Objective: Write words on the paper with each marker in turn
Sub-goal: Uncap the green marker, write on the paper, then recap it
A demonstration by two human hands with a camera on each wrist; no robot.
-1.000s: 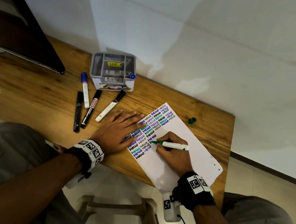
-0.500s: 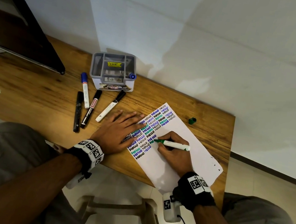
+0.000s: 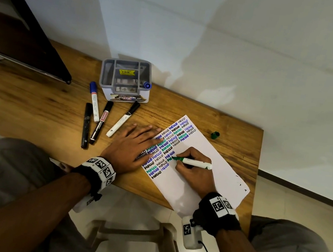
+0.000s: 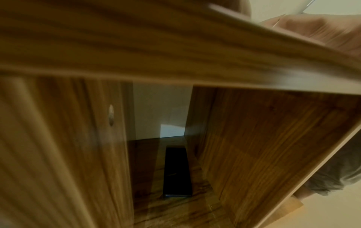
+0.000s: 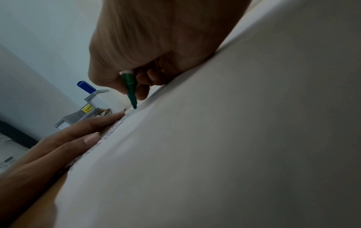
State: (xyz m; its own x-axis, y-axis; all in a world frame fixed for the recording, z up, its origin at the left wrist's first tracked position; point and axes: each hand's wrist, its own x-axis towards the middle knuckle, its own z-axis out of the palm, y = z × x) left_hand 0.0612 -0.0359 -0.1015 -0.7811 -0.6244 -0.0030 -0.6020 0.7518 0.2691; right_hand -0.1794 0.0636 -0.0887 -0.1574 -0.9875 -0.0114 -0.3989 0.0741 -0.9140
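A white sheet of paper (image 3: 208,171) lies slanted on the wooden table (image 3: 34,110), its upper left filled with rows of "HELLO" in black, blue and green. My right hand (image 3: 192,168) grips a green marker (image 3: 195,163) with a white barrel, its tip (image 5: 134,106) touching the paper beside the written rows. My left hand (image 3: 132,148) lies flat with straight fingers on the paper's left edge, holding it down. The marker's green cap (image 3: 215,135) sits on the table right of the sheet. The left wrist view shows only the table's underside.
Several capped markers lie left of the paper: a blue one (image 3: 94,101), two black ones (image 3: 86,128) (image 3: 101,125) and a white one with a black cap (image 3: 123,119). A grey organiser box (image 3: 125,83) holding a blue marker (image 3: 147,85) stands against the wall. A dark slab (image 3: 22,44) overhangs the far left.
The marker tip has shifted slightly on the paper as green strokes are added at the end of a row. The left hand has stayed put.
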